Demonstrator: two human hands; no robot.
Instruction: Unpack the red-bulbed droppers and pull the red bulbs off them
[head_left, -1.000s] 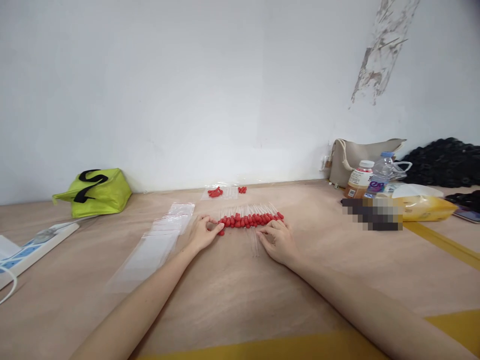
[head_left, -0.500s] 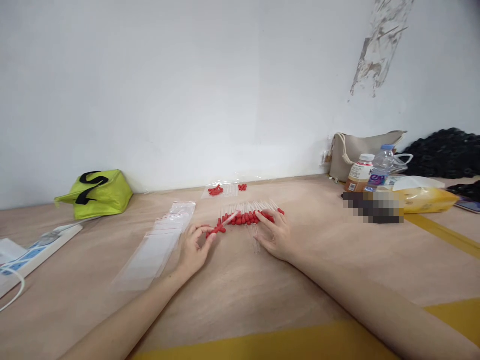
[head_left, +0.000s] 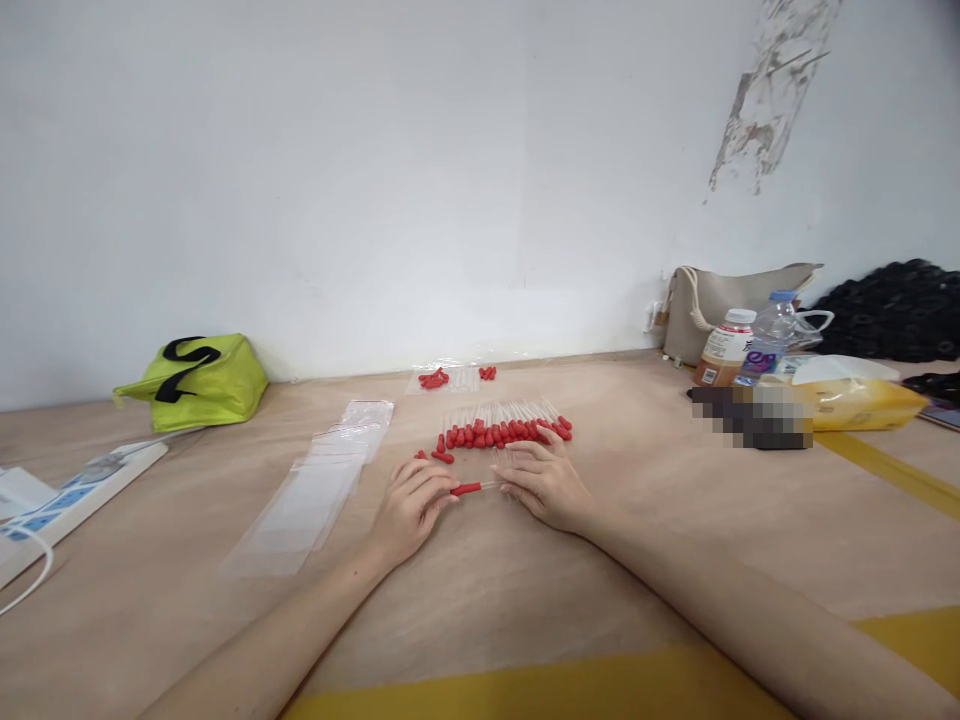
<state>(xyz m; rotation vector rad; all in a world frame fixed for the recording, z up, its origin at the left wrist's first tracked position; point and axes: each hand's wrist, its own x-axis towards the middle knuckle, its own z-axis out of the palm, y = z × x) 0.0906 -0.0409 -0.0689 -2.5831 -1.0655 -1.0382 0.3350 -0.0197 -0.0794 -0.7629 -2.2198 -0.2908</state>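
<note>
Left hand (head_left: 416, 500) pinches a red bulb (head_left: 466, 489), right hand (head_left: 544, 482) a clear tube (head_left: 490, 485), over the bench (head_left: 480, 610).
The bulb is smooth and slender; the thin tube points toward it, its other end hidden in the right hand. In front, the bench gives wide room, its near edge cut off. Red-capped droppers (head_left: 502, 433) lie just behind, partly covered.

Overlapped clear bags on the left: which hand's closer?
Left. The left hand is just right of the clear bags, with bare tabletop between; the right hand is farther right, beyond the left hand.
</note>
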